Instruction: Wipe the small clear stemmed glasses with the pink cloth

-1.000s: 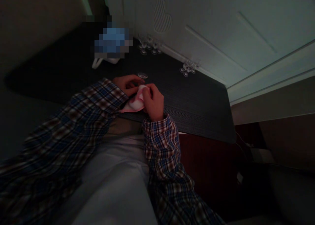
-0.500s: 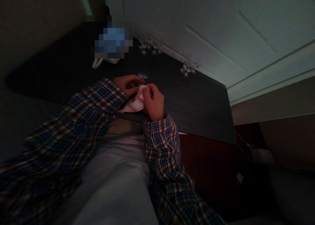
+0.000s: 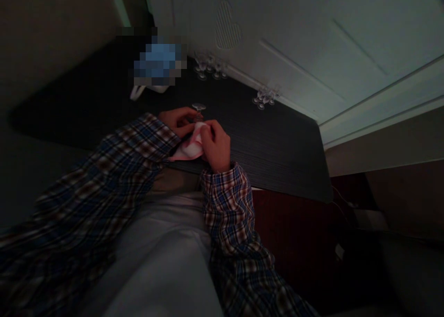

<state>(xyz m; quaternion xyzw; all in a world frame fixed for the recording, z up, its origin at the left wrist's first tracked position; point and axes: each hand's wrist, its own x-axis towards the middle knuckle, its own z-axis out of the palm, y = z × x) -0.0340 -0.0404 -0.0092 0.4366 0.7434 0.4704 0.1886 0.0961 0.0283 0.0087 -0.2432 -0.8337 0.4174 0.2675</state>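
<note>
Right hand (image 3: 217,146), nearest, fingers pinching pink-and-white cloth (image 3: 194,141) above dark tabletop's (image 3: 277,155) near edge; left hand (image 3: 178,120) beside it, fingers closed round clear disc-topped piece (image 3: 199,107); similar clear pieces (image 3: 265,97) beyond, by pale panel (image 3: 294,39).

Clear disc (image 3: 199,107) at a slightly changed tilt

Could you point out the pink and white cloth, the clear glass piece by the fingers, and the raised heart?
pink and white cloth (image 3: 194,146): head view, its bunched middle
clear glass piece (image 3: 199,107): head view, its round end
raised striped heart (image 3: 227,27): head view, its ribbed face
</note>
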